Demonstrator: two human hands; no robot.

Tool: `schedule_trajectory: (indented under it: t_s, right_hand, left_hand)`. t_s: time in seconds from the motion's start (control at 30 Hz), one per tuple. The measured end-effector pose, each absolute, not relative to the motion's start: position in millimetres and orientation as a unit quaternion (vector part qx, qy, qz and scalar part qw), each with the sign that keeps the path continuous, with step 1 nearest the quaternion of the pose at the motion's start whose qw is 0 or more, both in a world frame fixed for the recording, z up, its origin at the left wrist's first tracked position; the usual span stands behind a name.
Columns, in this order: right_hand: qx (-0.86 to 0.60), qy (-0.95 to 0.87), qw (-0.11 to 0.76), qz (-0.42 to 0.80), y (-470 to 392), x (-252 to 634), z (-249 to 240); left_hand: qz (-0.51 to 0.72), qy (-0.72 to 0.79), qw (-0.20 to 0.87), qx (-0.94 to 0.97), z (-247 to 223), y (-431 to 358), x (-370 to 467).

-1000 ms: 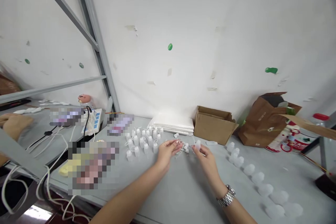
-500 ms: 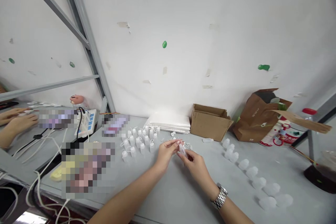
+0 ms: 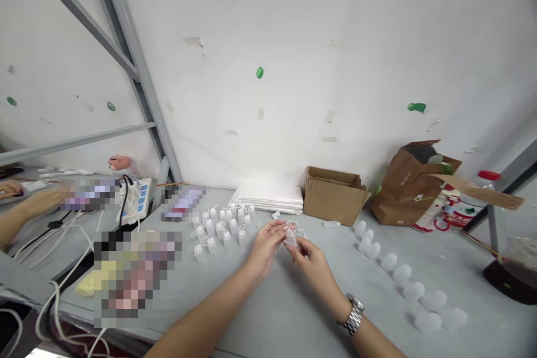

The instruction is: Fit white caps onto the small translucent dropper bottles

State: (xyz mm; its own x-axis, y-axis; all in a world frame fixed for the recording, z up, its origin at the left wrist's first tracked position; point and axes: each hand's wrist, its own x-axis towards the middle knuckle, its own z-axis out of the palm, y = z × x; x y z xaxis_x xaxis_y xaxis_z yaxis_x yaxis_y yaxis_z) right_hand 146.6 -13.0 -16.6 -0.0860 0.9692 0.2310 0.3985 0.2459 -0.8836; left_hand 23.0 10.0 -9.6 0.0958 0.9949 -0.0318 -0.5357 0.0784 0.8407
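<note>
A small translucent plastic bottle (image 3: 292, 239) is tilted between my two hands above the middle of the table. My left hand (image 3: 267, 244) pinches its upper end with thumb and fingertips. Fingers of my right hand (image 3: 309, 259) are closed round its lower part; a metal watch is on that wrist. The fingers partly hide the bottle's top. Just behind my hands lie small white plastic parts (image 3: 301, 232), partly covered. Left of my left hand, several small white bottles with looped cap straps (image 3: 220, 229) stand upright in a group.
Frosted plastic pieces (image 3: 403, 274) line the right side. Behind are white flat sheets (image 3: 268, 197), a cardboard box (image 3: 335, 196) and a brown paper bag (image 3: 405, 187). A power strip (image 3: 140, 201) and cables are left, near another person's hands (image 3: 42, 201).
Both my hands stay on the bottle, with only slight finger movement. The whole view has shifted a little. At far left, the other person's hands have moved apart.
</note>
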Motion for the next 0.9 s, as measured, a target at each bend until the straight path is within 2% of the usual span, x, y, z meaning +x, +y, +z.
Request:
schedule_trajectory:
  t_s: [0.3,0.37,0.53,0.63,0.77,0.9]
  right_hand:
    - [-0.524,-0.688,0.452,0.219,-14,150,-24]
    - [-0.518,-0.676,0.447,0.274,-14,148,-22]
    - [-0.448,-0.544,0.442,0.555,-12,147,-11]
    - [-0.392,-0.462,0.442,0.661,-12,149,-7]
    - [-0.359,-0.429,0.444,0.700,-12,150,-9]
    - [-0.419,-0.463,0.475,0.620,-10,150,-9]
  left_hand:
    - [0.572,0.355,0.633,0.382,-7,6,25]
    - [0.576,0.363,0.627,0.378,-9,8,23]
    - [0.555,0.355,0.654,0.372,-10,10,19]
    - [0.523,0.346,0.684,0.373,-8,8,20]
    - [0.496,0.340,0.706,0.373,-7,6,23]
    - [0.494,0.327,0.714,0.374,-6,6,23]
